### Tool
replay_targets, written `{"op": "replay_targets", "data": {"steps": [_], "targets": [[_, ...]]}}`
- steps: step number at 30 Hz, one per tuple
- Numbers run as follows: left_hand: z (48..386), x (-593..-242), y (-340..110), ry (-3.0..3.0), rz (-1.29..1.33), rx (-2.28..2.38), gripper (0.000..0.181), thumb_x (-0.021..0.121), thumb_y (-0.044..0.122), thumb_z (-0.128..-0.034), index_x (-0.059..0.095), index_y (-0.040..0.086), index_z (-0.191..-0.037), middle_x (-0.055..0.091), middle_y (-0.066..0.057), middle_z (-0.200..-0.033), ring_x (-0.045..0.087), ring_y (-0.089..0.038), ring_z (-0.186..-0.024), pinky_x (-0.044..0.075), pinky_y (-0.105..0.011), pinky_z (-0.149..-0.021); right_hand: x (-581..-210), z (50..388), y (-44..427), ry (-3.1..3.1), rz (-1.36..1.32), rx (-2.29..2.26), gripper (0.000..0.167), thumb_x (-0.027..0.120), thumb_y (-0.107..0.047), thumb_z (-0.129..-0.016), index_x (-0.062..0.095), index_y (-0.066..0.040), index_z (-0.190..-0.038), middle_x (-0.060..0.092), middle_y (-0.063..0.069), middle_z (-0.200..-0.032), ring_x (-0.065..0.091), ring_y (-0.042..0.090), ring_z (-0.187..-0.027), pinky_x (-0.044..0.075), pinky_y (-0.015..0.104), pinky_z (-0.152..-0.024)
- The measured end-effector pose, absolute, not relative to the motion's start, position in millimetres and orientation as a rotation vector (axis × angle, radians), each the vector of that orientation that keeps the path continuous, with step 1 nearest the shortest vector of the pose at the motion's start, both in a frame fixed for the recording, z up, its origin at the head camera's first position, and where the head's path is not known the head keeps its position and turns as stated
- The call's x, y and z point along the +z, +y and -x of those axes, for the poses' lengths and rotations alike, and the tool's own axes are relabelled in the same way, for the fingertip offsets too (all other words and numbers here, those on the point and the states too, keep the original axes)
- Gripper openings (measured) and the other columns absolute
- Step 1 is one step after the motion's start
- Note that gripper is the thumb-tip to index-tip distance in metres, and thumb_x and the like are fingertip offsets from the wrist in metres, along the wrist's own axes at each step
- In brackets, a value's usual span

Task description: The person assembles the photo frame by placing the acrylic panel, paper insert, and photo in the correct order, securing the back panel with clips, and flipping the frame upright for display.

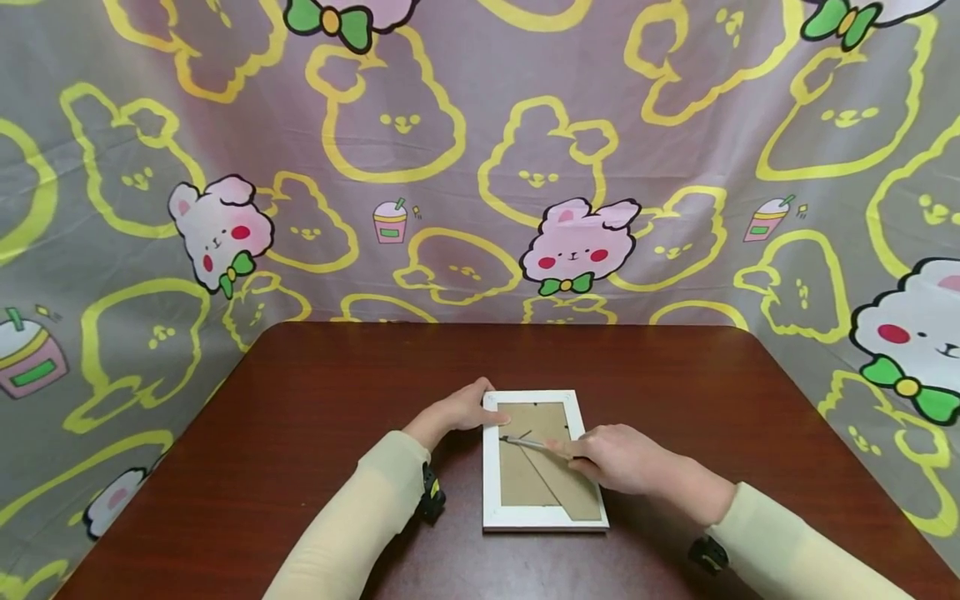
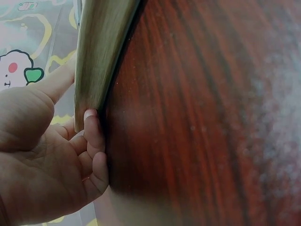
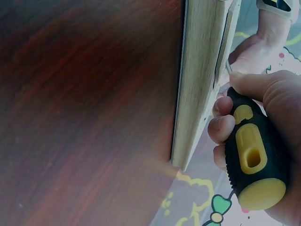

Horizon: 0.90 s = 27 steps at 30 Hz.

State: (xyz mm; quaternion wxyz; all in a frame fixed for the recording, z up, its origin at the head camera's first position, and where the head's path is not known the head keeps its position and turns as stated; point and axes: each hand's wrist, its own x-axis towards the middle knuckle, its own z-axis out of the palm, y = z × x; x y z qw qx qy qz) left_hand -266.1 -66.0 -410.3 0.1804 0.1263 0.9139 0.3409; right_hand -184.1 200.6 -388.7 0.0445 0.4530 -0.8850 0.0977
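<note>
A white picture frame (image 1: 491,483) lies face down on the table, its brown backing board (image 1: 525,483) upward. A diagonal line crosses the board, and small dark tabs show along the inner edge. At the frame's upper left corner my left hand (image 1: 465,407) grips it, thumb on top and fingers against the wooden side (image 2: 101,52). My right hand (image 1: 618,457) holds a screwdriver (image 3: 256,146) with a black and yellow handle. In the head view, its shaft reaches across the board, the tip near the left inner edge; exact contact is unclear.
The dark reddish-brown table (image 1: 360,367) surrounds the frame. A patterned curtain (image 1: 465,217) hangs behind the table and along both sides. Black camera straps sit on both wrists, over light sleeves (image 1: 360,508).
</note>
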Motion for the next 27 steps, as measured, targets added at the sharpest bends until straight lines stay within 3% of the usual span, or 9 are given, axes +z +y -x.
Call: {"op": "replay_targets", "data": {"steps": [4,11,17,27], "targets": [[267,-413,-65,2.574,-0.366,0.967,0.043,0.075,0.033,-0.0863,0.049,0.008,-0.108,0.053,-0.005,-0.091,0.049,-0.020,-0.082,0.042,-0.033,-0.074,-390,182,206,-2.717,-1.379,0.305,0.044,0.071,-0.012,-0.087,0.064,-0.019,-0.130,0.046,-0.017,-0.061,0.039,0.001,-0.053,0.036,0.022,-0.047],[268,-413,-67,2.577,-0.380,0.965,0.043,0.075,0.032,-0.0863,0.048,0.007,-0.109,0.053,-0.006,-0.092,0.050,-0.021,-0.083,0.042,-0.035,-0.075,-389,181,218,-2.726,-1.309,0.307,0.045,0.072,-0.013,-0.087,0.063,-0.020,-0.131,0.066,-0.012,-0.082,0.044,0.001,-0.061,0.040,0.024,-0.053],[268,-413,-68,2.575,-0.386,0.971,0.042,0.075,0.032,-0.0866,0.048,0.007,-0.107,0.053,-0.006,-0.091,0.049,-0.021,-0.082,0.042,-0.034,-0.075,-386,178,226,-2.765,-1.260,0.313,0.048,0.071,-0.014,-0.088,0.060,-0.022,-0.134,0.059,-0.014,-0.074,0.040,0.002,-0.058,0.037,0.023,-0.053],[268,-412,-67,2.581,-0.374,0.966,0.043,0.075,0.033,-0.0862,0.049,0.008,-0.107,0.053,-0.005,-0.093,0.050,-0.021,-0.085,0.042,-0.035,-0.077,-388,159,242,-2.629,-1.309,0.349,0.050,0.073,-0.012,-0.086,0.061,-0.024,-0.134,0.071,-0.007,-0.099,0.060,-0.001,-0.076,0.050,0.029,-0.060]]}}
